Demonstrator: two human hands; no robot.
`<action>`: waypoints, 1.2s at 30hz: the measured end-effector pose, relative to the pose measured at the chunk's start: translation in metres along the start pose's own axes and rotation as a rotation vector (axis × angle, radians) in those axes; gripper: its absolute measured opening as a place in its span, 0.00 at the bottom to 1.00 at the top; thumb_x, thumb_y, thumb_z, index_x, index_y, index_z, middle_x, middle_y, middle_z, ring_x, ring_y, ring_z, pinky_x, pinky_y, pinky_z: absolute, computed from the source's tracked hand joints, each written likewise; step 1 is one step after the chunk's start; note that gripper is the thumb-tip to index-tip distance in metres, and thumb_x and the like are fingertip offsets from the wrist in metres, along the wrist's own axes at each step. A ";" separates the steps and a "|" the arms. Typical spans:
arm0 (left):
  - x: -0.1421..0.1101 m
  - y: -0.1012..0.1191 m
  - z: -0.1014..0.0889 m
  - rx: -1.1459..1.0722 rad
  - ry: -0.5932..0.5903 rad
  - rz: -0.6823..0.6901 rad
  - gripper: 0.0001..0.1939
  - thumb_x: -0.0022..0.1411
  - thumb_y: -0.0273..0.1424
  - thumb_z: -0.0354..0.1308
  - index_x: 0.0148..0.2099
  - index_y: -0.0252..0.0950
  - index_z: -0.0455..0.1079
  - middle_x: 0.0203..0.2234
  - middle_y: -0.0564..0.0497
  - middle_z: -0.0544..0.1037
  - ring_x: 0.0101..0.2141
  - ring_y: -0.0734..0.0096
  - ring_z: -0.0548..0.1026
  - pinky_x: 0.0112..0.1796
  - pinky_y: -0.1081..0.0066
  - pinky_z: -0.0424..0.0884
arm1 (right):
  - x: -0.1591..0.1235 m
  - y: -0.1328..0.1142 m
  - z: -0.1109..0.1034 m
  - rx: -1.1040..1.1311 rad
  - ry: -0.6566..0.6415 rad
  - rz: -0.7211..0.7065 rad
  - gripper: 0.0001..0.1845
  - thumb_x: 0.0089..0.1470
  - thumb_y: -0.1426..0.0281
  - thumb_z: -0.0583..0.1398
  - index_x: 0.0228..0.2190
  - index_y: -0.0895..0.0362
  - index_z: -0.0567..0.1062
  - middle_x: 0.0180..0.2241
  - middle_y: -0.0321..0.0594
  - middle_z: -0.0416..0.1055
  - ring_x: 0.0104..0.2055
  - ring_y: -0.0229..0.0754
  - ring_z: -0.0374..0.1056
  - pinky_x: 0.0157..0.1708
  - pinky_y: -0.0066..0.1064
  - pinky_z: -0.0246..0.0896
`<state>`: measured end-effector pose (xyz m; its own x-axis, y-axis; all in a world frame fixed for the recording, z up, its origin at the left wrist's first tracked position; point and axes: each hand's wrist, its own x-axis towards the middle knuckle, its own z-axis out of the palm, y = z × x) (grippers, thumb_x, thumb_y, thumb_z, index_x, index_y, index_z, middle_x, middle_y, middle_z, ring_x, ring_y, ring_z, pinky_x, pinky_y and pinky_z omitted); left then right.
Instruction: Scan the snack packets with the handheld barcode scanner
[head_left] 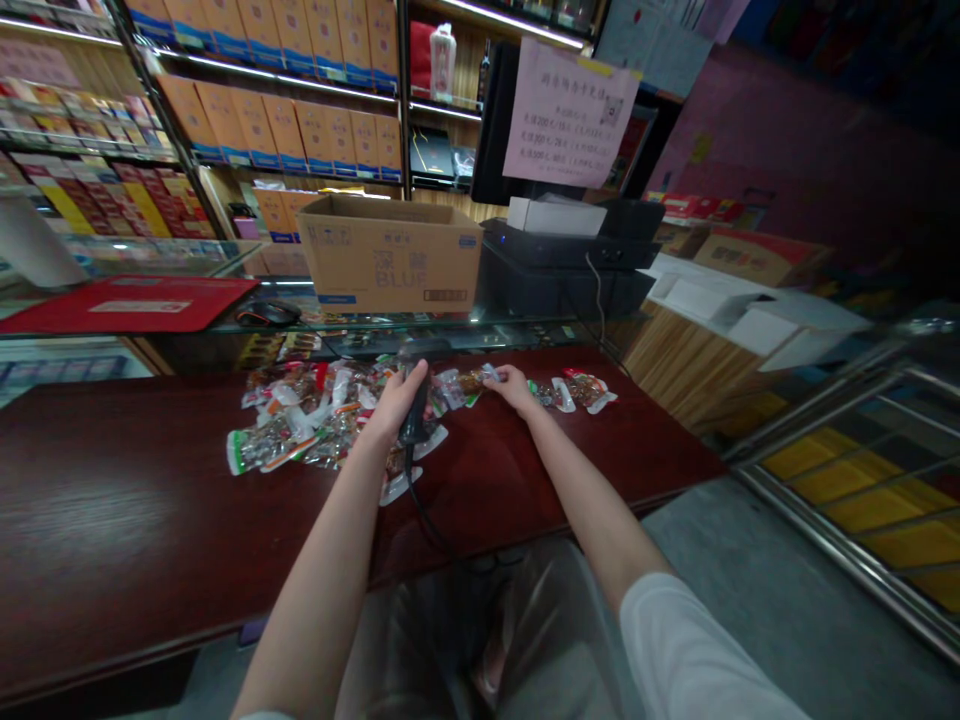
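Plastic-lined bin (pixel 480 640) below counter edge (pixel 135 662), left hand (pixel 390 400) clenching barcode scanner (pixel 415 420), right hand (pixel 514 388) pinching snack packet (pixel 471 382)

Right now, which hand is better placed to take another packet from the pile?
Right, probably. The right hand only pinches a small snack packet beside the pile of packets, while the left hand is wrapped around a corded black handheld scanner.

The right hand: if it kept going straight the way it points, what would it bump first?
The small clear snack packet at the tips of the right hand. The hand looks to be on it already or very nearly, but depth is hard to judge from this view.
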<state>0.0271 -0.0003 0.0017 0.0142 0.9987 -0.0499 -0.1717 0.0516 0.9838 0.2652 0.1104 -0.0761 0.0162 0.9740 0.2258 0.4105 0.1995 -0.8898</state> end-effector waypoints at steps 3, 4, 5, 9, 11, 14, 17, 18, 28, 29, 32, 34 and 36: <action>-0.003 0.000 0.005 -0.008 -0.033 -0.006 0.27 0.57 0.57 0.62 0.36 0.35 0.70 0.11 0.54 0.68 0.12 0.74 0.64 0.14 0.75 0.58 | -0.011 0.001 -0.026 0.132 0.021 0.046 0.14 0.49 0.60 0.66 0.31 0.53 0.69 0.35 0.38 0.74 0.38 0.44 0.73 0.47 0.48 0.72; -0.005 0.000 0.008 -0.013 -0.048 -0.011 0.28 0.57 0.57 0.62 0.36 0.35 0.70 0.12 0.54 0.68 0.12 0.74 0.65 0.15 0.74 0.58 | -0.016 0.000 -0.036 0.213 0.006 0.056 0.14 0.50 0.59 0.65 0.33 0.52 0.68 0.36 0.38 0.74 0.38 0.44 0.73 0.45 0.49 0.73; -0.007 0.000 0.011 -0.018 -0.063 -0.017 0.28 0.56 0.57 0.62 0.37 0.34 0.70 0.12 0.54 0.69 0.12 0.74 0.65 0.15 0.75 0.59 | -0.021 -0.001 -0.045 0.318 -0.018 0.061 0.14 0.50 0.59 0.65 0.34 0.51 0.68 0.38 0.37 0.74 0.39 0.44 0.73 0.44 0.50 0.74; -0.014 -0.003 0.025 -0.040 -0.140 -0.053 0.30 0.55 0.58 0.62 0.37 0.34 0.70 0.14 0.54 0.69 0.13 0.75 0.65 0.15 0.75 0.57 | -0.044 0.001 -0.071 0.450 -0.017 -0.083 0.16 0.45 0.63 0.69 0.29 0.52 0.68 0.49 0.39 0.72 0.48 0.45 0.73 0.52 0.50 0.71; -0.016 -0.006 0.031 -0.041 -0.189 -0.076 0.30 0.55 0.59 0.62 0.36 0.34 0.69 0.13 0.54 0.69 0.13 0.76 0.65 0.15 0.76 0.57 | -0.055 0.004 -0.077 0.344 0.034 -0.222 0.12 0.44 0.67 0.67 0.25 0.54 0.67 0.52 0.42 0.71 0.53 0.48 0.72 0.57 0.50 0.66; -0.017 -0.013 0.037 -0.038 -0.249 -0.092 0.31 0.55 0.60 0.61 0.36 0.34 0.70 0.12 0.54 0.69 0.12 0.76 0.65 0.16 0.76 0.59 | -0.066 0.009 -0.079 0.150 0.078 -0.371 0.07 0.45 0.72 0.61 0.21 0.54 0.68 0.50 0.45 0.73 0.56 0.51 0.70 0.60 0.51 0.61; -0.017 -0.018 0.040 -0.053 -0.274 -0.103 0.30 0.55 0.60 0.61 0.36 0.34 0.70 0.12 0.55 0.69 0.12 0.76 0.65 0.16 0.76 0.59 | -0.071 0.011 -0.077 0.018 0.101 -0.437 0.07 0.47 0.74 0.58 0.20 0.54 0.70 0.50 0.47 0.74 0.56 0.52 0.69 0.59 0.51 0.60; -0.018 -0.019 0.041 -0.059 -0.277 -0.108 0.30 0.55 0.59 0.61 0.36 0.34 0.70 0.12 0.55 0.69 0.12 0.76 0.65 0.16 0.76 0.59 | -0.071 0.011 -0.076 0.011 0.105 -0.446 0.07 0.47 0.73 0.58 0.20 0.54 0.70 0.50 0.47 0.75 0.55 0.52 0.70 0.59 0.51 0.60; -0.026 -0.010 0.042 -0.033 -0.274 -0.095 0.34 0.51 0.61 0.62 0.37 0.33 0.70 0.13 0.54 0.70 0.13 0.77 0.65 0.16 0.77 0.59 | -0.070 0.006 -0.070 0.411 0.128 -0.184 0.19 0.45 0.63 0.67 0.23 0.52 0.61 0.49 0.45 0.76 0.52 0.51 0.74 0.55 0.47 0.67; -0.026 -0.010 0.042 -0.031 -0.279 -0.099 0.34 0.51 0.61 0.62 0.37 0.33 0.70 0.12 0.54 0.70 0.13 0.77 0.65 0.16 0.77 0.59 | -0.070 0.006 -0.070 0.462 0.126 -0.118 0.19 0.45 0.61 0.68 0.25 0.52 0.61 0.45 0.42 0.78 0.48 0.50 0.76 0.53 0.47 0.70; -0.027 -0.011 0.043 -0.031 -0.300 -0.107 0.33 0.52 0.61 0.62 0.37 0.32 0.70 0.12 0.53 0.70 0.13 0.77 0.65 0.16 0.77 0.59 | -0.069 0.006 -0.069 0.528 0.083 0.056 0.19 0.46 0.55 0.67 0.32 0.51 0.66 0.31 0.36 0.77 0.36 0.48 0.79 0.44 0.45 0.74; -0.027 -0.013 0.044 -0.032 -0.310 -0.097 0.33 0.53 0.60 0.62 0.37 0.32 0.70 0.13 0.53 0.70 0.13 0.76 0.66 0.15 0.77 0.59 | -0.068 0.006 -0.068 0.534 0.062 0.125 0.21 0.47 0.52 0.66 0.36 0.51 0.67 0.27 0.34 0.75 0.31 0.47 0.78 0.40 0.44 0.76; -0.027 -0.015 0.045 -0.036 -0.314 -0.086 0.32 0.53 0.60 0.62 0.38 0.32 0.70 0.13 0.53 0.70 0.13 0.76 0.65 0.15 0.77 0.59 | -0.068 0.006 -0.067 0.543 0.044 0.161 0.23 0.48 0.50 0.66 0.37 0.51 0.66 0.25 0.33 0.74 0.30 0.47 0.79 0.38 0.43 0.76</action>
<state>0.0735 -0.0281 -0.0043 0.3322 0.9405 -0.0714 -0.1916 0.1414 0.9712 0.3274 0.0382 -0.0708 0.0827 0.9936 0.0765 -0.1278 0.0867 -0.9880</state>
